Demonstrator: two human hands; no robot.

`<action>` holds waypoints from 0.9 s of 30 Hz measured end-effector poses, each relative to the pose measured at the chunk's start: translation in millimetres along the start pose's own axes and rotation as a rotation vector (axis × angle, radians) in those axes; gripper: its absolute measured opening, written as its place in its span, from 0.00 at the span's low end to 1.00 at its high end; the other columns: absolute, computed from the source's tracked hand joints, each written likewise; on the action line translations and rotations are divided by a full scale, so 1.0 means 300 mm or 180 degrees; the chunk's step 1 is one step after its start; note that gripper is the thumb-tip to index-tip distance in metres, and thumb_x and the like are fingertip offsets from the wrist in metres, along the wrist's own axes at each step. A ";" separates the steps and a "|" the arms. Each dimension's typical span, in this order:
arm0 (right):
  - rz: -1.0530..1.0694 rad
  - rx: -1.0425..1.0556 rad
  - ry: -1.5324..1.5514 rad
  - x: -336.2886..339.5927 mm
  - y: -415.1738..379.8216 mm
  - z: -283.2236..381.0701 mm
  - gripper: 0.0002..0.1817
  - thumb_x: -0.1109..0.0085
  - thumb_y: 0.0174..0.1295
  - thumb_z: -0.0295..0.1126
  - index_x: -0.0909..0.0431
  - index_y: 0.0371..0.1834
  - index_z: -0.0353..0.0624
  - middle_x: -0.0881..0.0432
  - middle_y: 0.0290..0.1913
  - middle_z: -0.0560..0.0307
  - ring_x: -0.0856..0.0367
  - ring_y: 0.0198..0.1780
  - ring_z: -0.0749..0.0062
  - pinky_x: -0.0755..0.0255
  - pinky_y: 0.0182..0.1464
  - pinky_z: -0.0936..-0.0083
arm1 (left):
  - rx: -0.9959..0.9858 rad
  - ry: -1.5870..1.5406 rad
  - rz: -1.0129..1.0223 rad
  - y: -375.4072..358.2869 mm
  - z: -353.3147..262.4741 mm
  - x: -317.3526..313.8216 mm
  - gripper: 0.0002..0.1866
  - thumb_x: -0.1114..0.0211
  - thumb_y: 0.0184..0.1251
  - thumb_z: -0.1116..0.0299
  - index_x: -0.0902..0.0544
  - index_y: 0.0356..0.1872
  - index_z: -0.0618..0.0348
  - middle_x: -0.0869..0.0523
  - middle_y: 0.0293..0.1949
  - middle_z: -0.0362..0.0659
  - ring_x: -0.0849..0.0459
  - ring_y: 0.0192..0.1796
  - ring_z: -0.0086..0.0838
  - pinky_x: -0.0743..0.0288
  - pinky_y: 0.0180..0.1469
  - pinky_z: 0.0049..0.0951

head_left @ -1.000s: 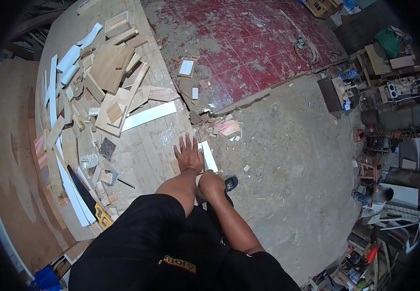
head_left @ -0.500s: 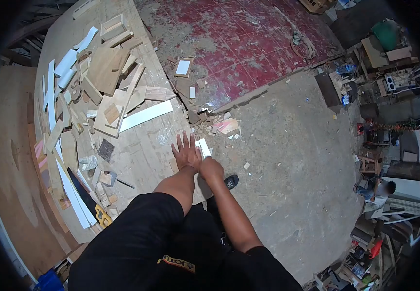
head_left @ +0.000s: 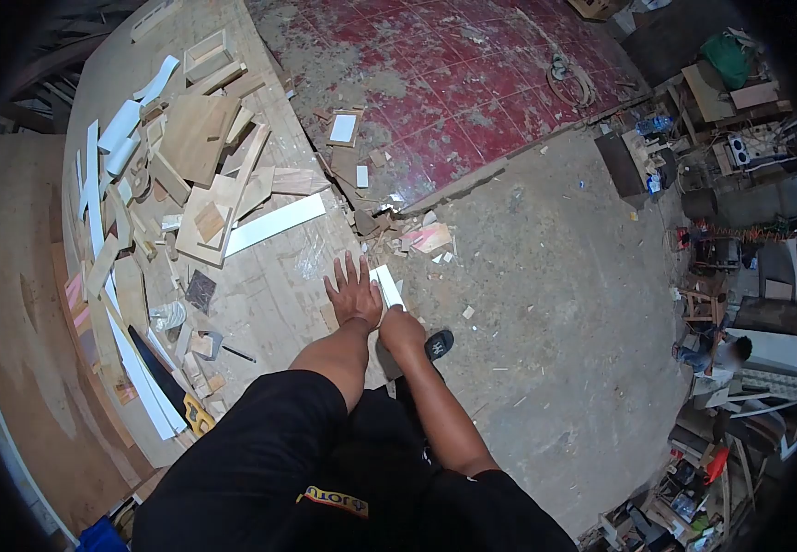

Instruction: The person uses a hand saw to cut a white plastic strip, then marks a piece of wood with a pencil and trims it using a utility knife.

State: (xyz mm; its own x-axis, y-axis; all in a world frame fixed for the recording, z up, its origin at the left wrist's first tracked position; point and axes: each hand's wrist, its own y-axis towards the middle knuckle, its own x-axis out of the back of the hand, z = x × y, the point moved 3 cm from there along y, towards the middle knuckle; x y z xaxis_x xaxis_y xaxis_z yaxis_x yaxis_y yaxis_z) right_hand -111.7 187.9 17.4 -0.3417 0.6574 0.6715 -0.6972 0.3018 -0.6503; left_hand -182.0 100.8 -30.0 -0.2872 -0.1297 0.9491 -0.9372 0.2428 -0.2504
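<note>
My left hand lies flat with fingers spread at the right edge of the wooden worktable, pressing on a small wooden piece mostly hidden beneath it. Against its thumb side is a narrow white strip, running along the table edge. My right hand is closed at the near end of this strip, knuckles up. What its fingers grip is hidden. Left of my hands, a longer white board rests on the table, with a black pencil-like stick nearer to me.
Wood offcuts and curled white strips are heaped at the table's left. A yellow-handled handsaw lies near my left arm. Scraps litter the concrete floor. A person sits at the far right.
My right hand has slid slightly toward my body, baring more of the white strip. My left hand stays spread in nearly the same place.
</note>
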 end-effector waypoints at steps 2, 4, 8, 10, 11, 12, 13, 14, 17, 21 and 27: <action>0.0051 -0.0055 0.0051 0.003 0.064 0.024 0.17 0.53 0.67 0.32 0.22 0.50 0.30 0.14 0.46 0.31 0.14 0.49 0.38 0.22 0.53 0.48 | 0.0005 0.0007 0.0003 0.004 0.006 -0.012 0.34 0.53 0.73 0.56 0.42 0.79 0.47 0.55 0.82 0.47 0.60 0.83 0.48 0.67 0.77 0.63; 0.0102 -0.0128 0.0110 0.005 0.073 0.025 0.18 0.52 0.66 0.32 0.22 0.51 0.30 0.15 0.48 0.31 0.14 0.51 0.38 0.22 0.54 0.49 | -0.0005 0.0014 0.0018 0.003 0.004 -0.003 0.34 0.53 0.73 0.56 0.42 0.79 0.47 0.55 0.82 0.47 0.60 0.83 0.48 0.67 0.77 0.63; 0.0301 -0.0268 0.0113 0.038 -0.040 -0.032 0.18 0.53 0.66 0.32 0.21 0.51 0.31 0.16 0.50 0.31 0.15 0.53 0.39 0.23 0.56 0.49 | 0.0032 0.0165 0.0108 -0.005 -0.006 0.005 0.33 0.55 0.75 0.53 0.44 0.80 0.45 0.56 0.83 0.45 0.62 0.83 0.45 0.68 0.78 0.61; 0.0316 -0.0300 0.0084 0.070 -0.112 -0.025 0.18 0.53 0.66 0.32 0.20 0.50 0.31 0.16 0.50 0.31 0.15 0.53 0.39 0.23 0.56 0.49 | 0.0048 0.0191 0.0089 0.012 0.001 0.006 0.33 0.56 0.75 0.53 0.44 0.80 0.45 0.57 0.83 0.44 0.62 0.83 0.45 0.68 0.78 0.61; 0.0329 -0.0278 0.0067 0.082 -0.145 -0.021 0.18 0.54 0.66 0.32 0.20 0.50 0.31 0.16 0.50 0.31 0.15 0.53 0.39 0.23 0.56 0.49 | 0.0037 0.0137 0.0078 0.011 0.004 -0.005 0.34 0.55 0.74 0.54 0.44 0.80 0.46 0.56 0.83 0.46 0.61 0.83 0.47 0.68 0.78 0.62; 0.0347 -0.0272 0.0056 0.087 -0.164 -0.021 0.18 0.54 0.66 0.32 0.20 0.50 0.31 0.15 0.50 0.31 0.15 0.52 0.39 0.23 0.56 0.49 | 0.0015 0.0083 0.0082 0.003 0.002 -0.005 0.34 0.55 0.74 0.56 0.44 0.80 0.47 0.56 0.83 0.47 0.61 0.83 0.48 0.69 0.78 0.62; 0.0330 -0.0278 0.0055 0.088 -0.153 -0.015 0.18 0.54 0.66 0.32 0.20 0.50 0.31 0.15 0.50 0.31 0.15 0.52 0.39 0.23 0.56 0.49 | 0.0002 0.0074 0.0073 -0.001 0.000 -0.005 0.34 0.55 0.74 0.56 0.44 0.80 0.47 0.56 0.83 0.47 0.61 0.83 0.48 0.69 0.78 0.62; 0.0319 -0.0310 0.0083 0.082 -0.123 -0.001 0.18 0.55 0.67 0.32 0.20 0.50 0.31 0.16 0.50 0.31 0.15 0.52 0.38 0.23 0.56 0.49 | 0.0019 0.0107 0.0096 -0.003 0.000 -0.006 0.34 0.54 0.74 0.55 0.44 0.80 0.47 0.56 0.83 0.46 0.61 0.83 0.48 0.68 0.78 0.62; 0.0263 -0.0346 0.0082 0.018 0.025 0.023 0.19 0.55 0.68 0.33 0.22 0.53 0.31 0.16 0.51 0.30 0.16 0.53 0.38 0.24 0.56 0.49 | 0.0058 0.0145 0.0168 0.004 0.002 -0.005 0.34 0.55 0.74 0.54 0.44 0.80 0.46 0.57 0.83 0.45 0.62 0.83 0.46 0.68 0.78 0.61; 0.0022 -0.0198 0.0250 0.020 0.071 0.042 0.20 0.54 0.69 0.35 0.22 0.52 0.30 0.15 0.49 0.31 0.15 0.51 0.37 0.23 0.55 0.48 | 0.0065 0.0158 0.0149 0.006 0.004 -0.010 0.33 0.55 0.75 0.53 0.43 0.80 0.46 0.56 0.83 0.44 0.62 0.83 0.45 0.67 0.78 0.61; 0.0259 -0.0326 0.0101 0.059 -0.131 -0.047 0.19 0.53 0.68 0.34 0.21 0.51 0.30 0.16 0.49 0.30 0.15 0.52 0.39 0.23 0.55 0.48 | 0.0011 -0.0015 0.0062 -0.003 -0.001 0.009 0.34 0.53 0.73 0.56 0.43 0.80 0.48 0.55 0.82 0.47 0.62 0.83 0.48 0.68 0.77 0.63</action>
State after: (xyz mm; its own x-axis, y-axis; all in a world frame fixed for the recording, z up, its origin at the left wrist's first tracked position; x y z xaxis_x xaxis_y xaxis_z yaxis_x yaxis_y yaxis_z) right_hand -81.5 197.3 49.8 -0.3734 0.7036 0.6046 -0.5994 0.3144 -0.7361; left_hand -181.7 100.5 -27.2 -0.3064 -0.1294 0.9431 -0.9321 0.2420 -0.2696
